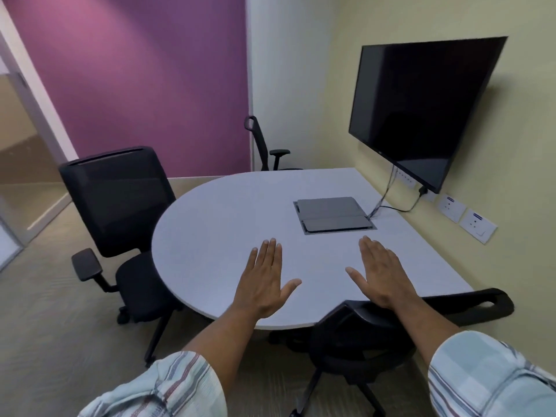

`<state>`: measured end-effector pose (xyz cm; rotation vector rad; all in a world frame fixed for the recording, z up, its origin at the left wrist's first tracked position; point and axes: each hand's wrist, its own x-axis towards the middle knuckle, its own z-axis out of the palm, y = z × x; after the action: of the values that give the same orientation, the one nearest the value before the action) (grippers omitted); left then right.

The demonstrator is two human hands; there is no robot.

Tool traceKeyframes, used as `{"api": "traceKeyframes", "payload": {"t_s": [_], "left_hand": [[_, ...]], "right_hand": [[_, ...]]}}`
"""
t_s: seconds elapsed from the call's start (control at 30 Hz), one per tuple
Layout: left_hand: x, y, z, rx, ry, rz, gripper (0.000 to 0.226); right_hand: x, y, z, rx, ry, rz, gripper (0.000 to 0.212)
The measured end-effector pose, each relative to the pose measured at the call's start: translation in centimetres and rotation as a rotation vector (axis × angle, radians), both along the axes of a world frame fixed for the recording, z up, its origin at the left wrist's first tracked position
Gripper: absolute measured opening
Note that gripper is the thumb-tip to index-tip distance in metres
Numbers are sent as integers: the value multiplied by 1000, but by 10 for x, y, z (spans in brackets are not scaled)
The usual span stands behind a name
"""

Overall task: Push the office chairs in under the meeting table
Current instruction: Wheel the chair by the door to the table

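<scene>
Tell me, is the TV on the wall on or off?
Off. The wall TV shows a plain black screen with no picture, only faint reflections of the room.

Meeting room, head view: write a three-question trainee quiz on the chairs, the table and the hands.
1. True or false: both the left hand and the right hand are gripping a chair.
2. How many black office chairs are visible around the grey meeting table?
A. one
B. two
C. three
3. What hangs on the wall to the right of the table?

Key:
1. False. Both hands are open, palms down, over the tabletop.
2. C: the left chair, the far chair and the near chair.
3. A dark wall-mounted screen.
</scene>
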<state>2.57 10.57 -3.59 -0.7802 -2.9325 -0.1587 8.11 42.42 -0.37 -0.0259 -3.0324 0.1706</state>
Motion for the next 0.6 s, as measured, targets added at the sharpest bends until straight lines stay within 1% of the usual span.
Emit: {"api": "traceKeyframes", "payload": {"t_s": [0.17, 0.43, 0.5, 0.6], "left_hand": [[-24, -90, 6, -19, 27, 67, 97], [-47, -236, 22, -71, 77, 223, 98], [-49, -272, 24, -76, 89, 261, 98], [-49, -329, 27, -62, 90, 345, 99]], "right_hand": [[-47, -84, 4, -24, 15, 40, 118], [-113, -234, 5, -31, 98, 179, 101], [-126, -272, 4, -47, 107, 208, 99], [-145, -332, 3, -63, 114, 280, 102]]}}
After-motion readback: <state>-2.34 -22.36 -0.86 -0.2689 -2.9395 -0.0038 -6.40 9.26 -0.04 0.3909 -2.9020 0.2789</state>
